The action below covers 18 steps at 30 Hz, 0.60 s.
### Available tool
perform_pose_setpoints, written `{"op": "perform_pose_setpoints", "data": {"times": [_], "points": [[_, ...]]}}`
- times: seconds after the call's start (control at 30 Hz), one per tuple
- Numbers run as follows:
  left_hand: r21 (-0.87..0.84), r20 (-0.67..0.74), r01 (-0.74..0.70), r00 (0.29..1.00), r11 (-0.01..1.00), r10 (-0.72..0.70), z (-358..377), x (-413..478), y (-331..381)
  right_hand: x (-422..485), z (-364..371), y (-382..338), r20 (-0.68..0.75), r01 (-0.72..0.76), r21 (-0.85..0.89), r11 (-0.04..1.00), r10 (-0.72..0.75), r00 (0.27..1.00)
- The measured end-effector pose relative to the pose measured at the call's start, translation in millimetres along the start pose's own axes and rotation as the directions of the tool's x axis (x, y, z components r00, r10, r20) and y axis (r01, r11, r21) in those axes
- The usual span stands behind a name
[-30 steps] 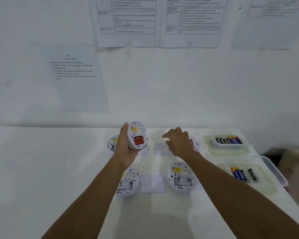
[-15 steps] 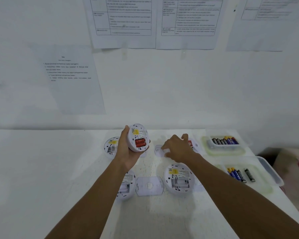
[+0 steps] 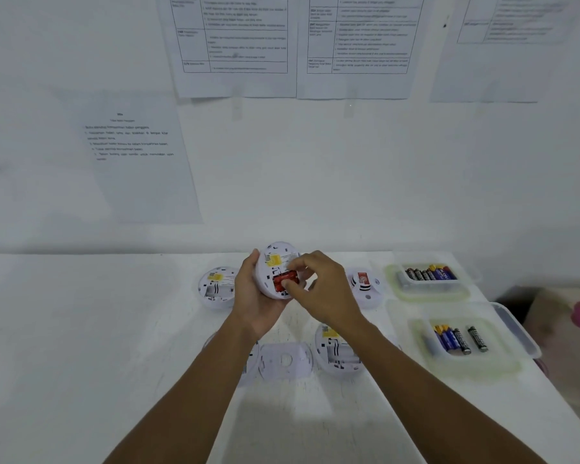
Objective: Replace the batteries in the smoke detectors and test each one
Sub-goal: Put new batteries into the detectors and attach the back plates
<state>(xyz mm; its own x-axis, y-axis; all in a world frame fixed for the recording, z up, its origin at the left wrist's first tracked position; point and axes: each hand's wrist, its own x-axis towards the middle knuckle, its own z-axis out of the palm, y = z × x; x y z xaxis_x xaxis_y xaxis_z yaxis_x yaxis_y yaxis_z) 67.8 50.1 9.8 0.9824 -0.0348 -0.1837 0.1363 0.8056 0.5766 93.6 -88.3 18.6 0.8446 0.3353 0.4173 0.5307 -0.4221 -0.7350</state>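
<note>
Five detectors are in sight, four on the white bench (image 3: pixel 81 329) and one raised above it. The left grip (image 3: pixel 253 298) holds the raised detector (image 3: pixel 275 259) on edge, fingers curled round its rim from behind, its back turned to the camera. That back carries a yellow label, and red batteries (image 3: pixel 282 282) sit in its open bay. The right grip (image 3: pixel 320 289) is closed on those red batteries, thumb at their lower edge and forefinger curled over the upper edge.

Behind the left grip, the left detector (image 3: pixel 216 287) lies back up with its bay empty. Beyond the right grip, the far detector (image 3: pixel 365 285) lies face up with a red sticker on it. Under the right forearm, the near detector (image 3: pixel 335 354) lies back up, its bay also empty. Just left of it lies a mounting plate (image 3: pixel 285 360), and left of that the hidden detector (image 3: pixel 248 363) shows only an edge beside the left forearm.

At the right end of the bench stand two shallow trays. The far tray (image 3: pixel 391 282) holds a row of batteries (image 3: pixel 427 273), black and blue. The near tray (image 3: pixel 416 358) holds fewer cells (image 3: pixel 457 340), blue and black, lying side by side.

Printed sheets (image 3: pixel 235 45) hang on the wall behind.
</note>
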Motion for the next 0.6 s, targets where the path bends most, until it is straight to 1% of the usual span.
{"op": "perform_pose_setpoints", "data": {"times": [0.1, 0.23, 0.43, 0.6], "points": [[0.021, -0.008, 0.001, 1.0, 1.0, 0.0, 3.8, -5.3, -7.2, -6.1, 0.6, -6.2, -0.048, -0.036, -0.024, 0.999, 0.034, 0.998], [0.053, -0.018, -0.003, 1.0, 0.999, 0.004, 4.5, -11.1, -14.0, -16.1, -1.8, -12.5, -0.057, -0.081, -0.018, 0.997, 0.08, 0.995], [0.087, 0.015, 0.002, 1.0, 0.996, -0.003, 11.5, -21.1, -24.8, -27.2, -12.1, -16.1, -0.066, -0.096, 0.005, 0.995, 0.096, 0.993], [0.119, 0.013, -0.008, 1.0, 0.993, 0.006, 16.2, -25.8, -32.9, -34.3, -17.4, -16.4, -0.085, -0.068, -0.038, 0.997, 0.065, 0.994]]}}
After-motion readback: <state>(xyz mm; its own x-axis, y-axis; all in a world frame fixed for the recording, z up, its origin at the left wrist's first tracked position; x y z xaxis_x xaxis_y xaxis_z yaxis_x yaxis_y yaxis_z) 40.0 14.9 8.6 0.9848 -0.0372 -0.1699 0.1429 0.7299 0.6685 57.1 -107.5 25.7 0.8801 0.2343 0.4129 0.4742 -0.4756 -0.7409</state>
